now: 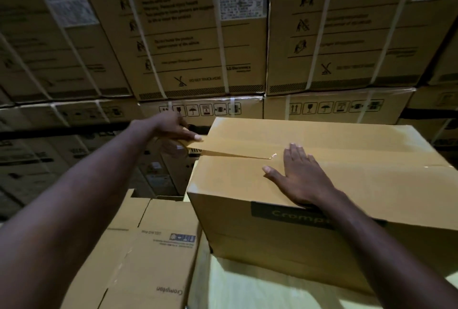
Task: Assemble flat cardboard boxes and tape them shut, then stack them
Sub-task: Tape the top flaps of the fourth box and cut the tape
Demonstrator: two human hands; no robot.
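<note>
Task status: partly complete. One box (371, 150), right of centre, stood erected with its top flaps folded shut. It rested on another carton (247, 286) at the bottom of the frame.

Brown tape (230, 151) appeared laid along the right part of the centre seam. Its left portion was raised off the lid and not yet pressed down.

The left hand (173, 126), upper centre-left, pinched the tape at the box's left edge. Blur prevented confirming whether a roll was beneath it. The right hand (297, 175) lay flat on the lid just beside the seam, fingers straight, holding nothing.

Outstanding, in my judgement: seating and severing the tape, then stacking. The sealing of the printed cartons (153, 246) at lower left could not be confirmed.

Materials: the box was matte tan board with sharply creased edges and a dark printed band on its near face. The tape was smooth, glossy and wrinkled at mid-lid. Strapped cartons (198, 36) filled the upper frame.
</note>
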